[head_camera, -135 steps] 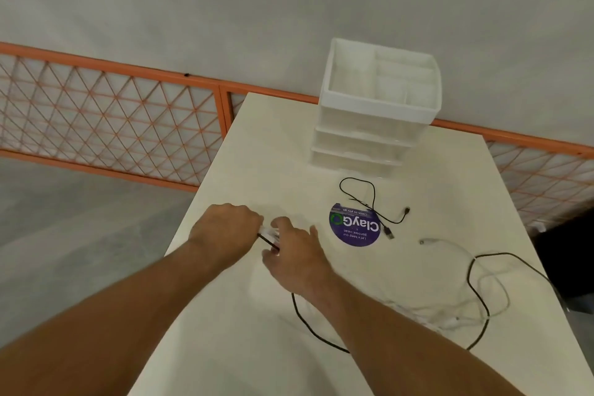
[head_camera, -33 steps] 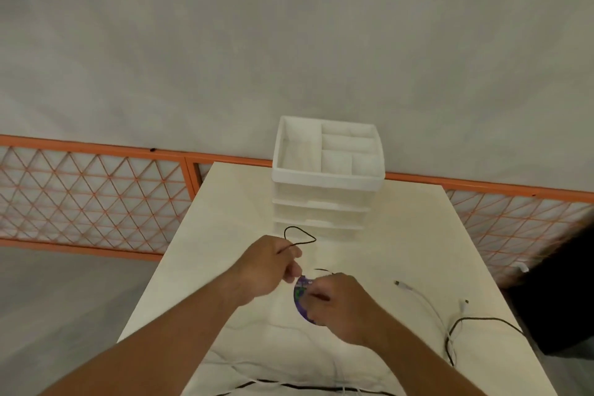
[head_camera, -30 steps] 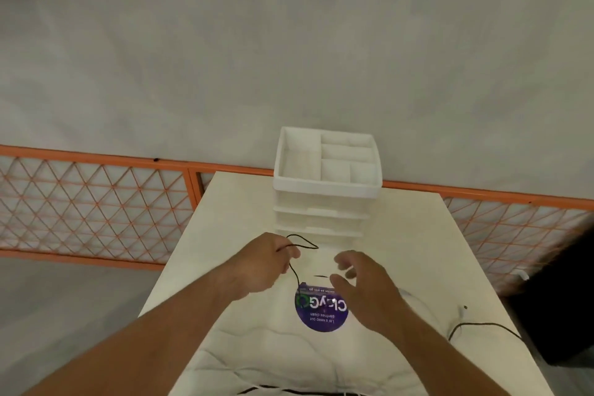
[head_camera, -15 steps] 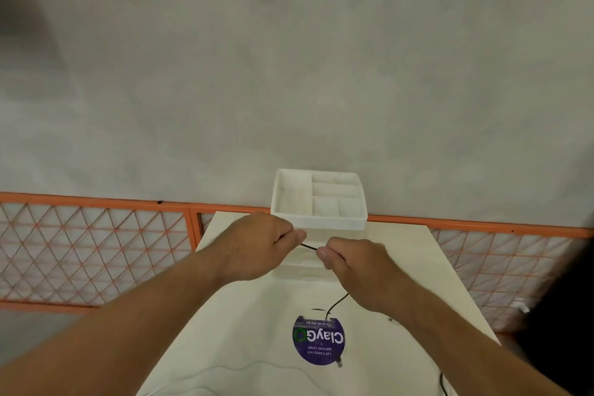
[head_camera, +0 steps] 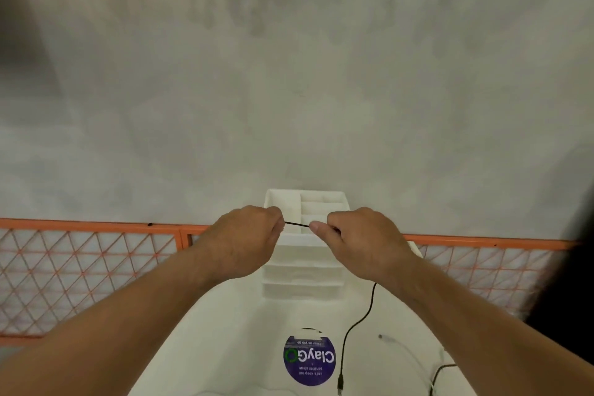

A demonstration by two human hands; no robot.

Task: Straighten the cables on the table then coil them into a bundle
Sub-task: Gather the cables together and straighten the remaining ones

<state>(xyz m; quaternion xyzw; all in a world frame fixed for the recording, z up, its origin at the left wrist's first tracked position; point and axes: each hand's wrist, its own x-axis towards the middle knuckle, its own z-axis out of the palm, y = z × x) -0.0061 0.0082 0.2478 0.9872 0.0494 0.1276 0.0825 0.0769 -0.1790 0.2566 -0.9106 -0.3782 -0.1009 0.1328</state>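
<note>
The left hand (head_camera: 247, 241) and the right hand (head_camera: 363, 241) each pinch the thin black cable (head_camera: 297, 224), which runs tight between them, up in front of the white drawer box (head_camera: 302, 286), while the rest hangs down to the tabletop (head_camera: 225, 347), its plug beside the round purple sticker (head_camera: 309, 360).

We see a white plastic drawer organiser (head_camera: 303, 270) centre frame: open top tray w/ compartments, approx. three drawers stacked below. Nearer us lies a round purple sticker (head_camera: 309, 360) reading "ClayGo", upside down from our side; small print too fine to read. An orange lattice fence (head_camera: 90, 270) runs left to right behind the organiser. A grey concrete wall (head_camera: 289, 74) fills the upper frame, w/ a warm glow at top left. Dark shape (head_camera: 572, 283) at right edge, can't tell what.
</note>
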